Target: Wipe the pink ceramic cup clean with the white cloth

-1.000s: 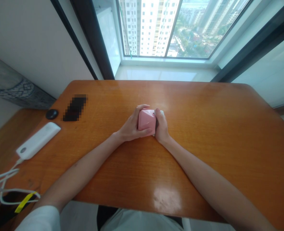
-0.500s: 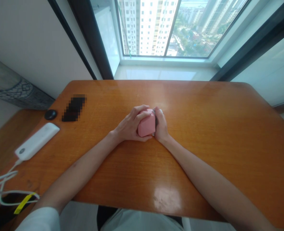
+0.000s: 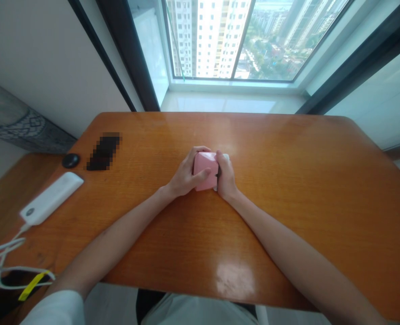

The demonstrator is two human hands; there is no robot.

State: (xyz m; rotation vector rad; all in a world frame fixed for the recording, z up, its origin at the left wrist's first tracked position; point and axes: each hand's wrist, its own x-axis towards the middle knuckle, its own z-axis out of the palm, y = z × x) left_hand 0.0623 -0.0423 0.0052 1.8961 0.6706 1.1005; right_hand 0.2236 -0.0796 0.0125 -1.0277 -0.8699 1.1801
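Between my two hands, above the middle of the wooden table [image 3: 288,203], is a pink box-shaped object [image 3: 205,159] with smooth faces; its exact kind I cannot make out. My left hand [image 3: 188,174] grips its left side, the thumb lying across the near face and the fingers behind the far edge. Its right side, where a dark strip and a bit of white show, is wrapped by my right hand [image 3: 226,176], with the thumb on top. Most of that right side is hidden by the palm and fingers.
At the table's left lie a white power bank [image 3: 53,198] with a white cable [image 3: 8,259], a round black object [image 3: 70,160] and a pixelated dark item [image 3: 103,152]. A yellow strip [image 3: 34,285] is at the lower left. Beyond the table's far edge is a window [image 3: 234,40].
My left hand has shifted its grip: the fingers have left the top of the pink object and the thumb now crosses its near face. The object has turned slightly; my right hand stays nearly still.
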